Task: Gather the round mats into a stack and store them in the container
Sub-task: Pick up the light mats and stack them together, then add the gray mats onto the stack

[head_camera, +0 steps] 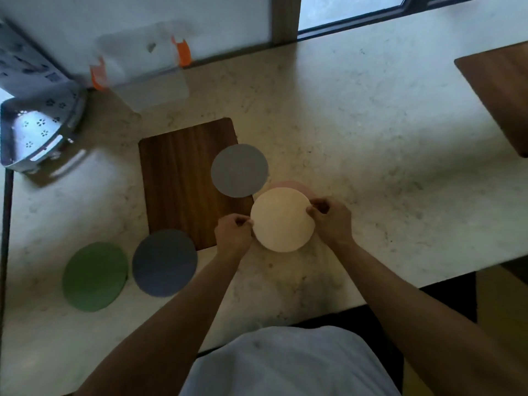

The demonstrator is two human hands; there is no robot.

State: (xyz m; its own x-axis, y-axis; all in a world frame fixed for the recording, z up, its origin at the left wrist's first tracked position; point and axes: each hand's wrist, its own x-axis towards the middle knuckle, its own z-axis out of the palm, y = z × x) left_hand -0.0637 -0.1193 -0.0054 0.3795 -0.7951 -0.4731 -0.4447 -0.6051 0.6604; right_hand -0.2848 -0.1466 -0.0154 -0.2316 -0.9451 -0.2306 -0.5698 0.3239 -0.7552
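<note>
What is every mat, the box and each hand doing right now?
cream mat: held at both edges, over pink mat
pink mat: mostly covered
grey mat: flat, partly on board
blue-grey mat: flat, loose
green mat: flat, loose
container: blurred, apparently open
left hand: pinching
right hand: pinching

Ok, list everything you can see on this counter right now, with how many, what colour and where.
cream mat: one, cream, centre, pinched at both edges, over the pink mat
pink mat: one, pink, mostly hidden beneath the cream mat
grey mats: two; one overlapping the board's right edge, one at the board's near-left corner
green mat: one, green, near left
wooden board: one, brown, centre-left
second wooden board: one, brown, far right
container: one, clear with orange clips, far left
metal tray: one, silvery, left edge
counter: one, pale marble
left hand: fingers pinching the cream mat's left edge
right hand: fingers pinching its right edge
</note>
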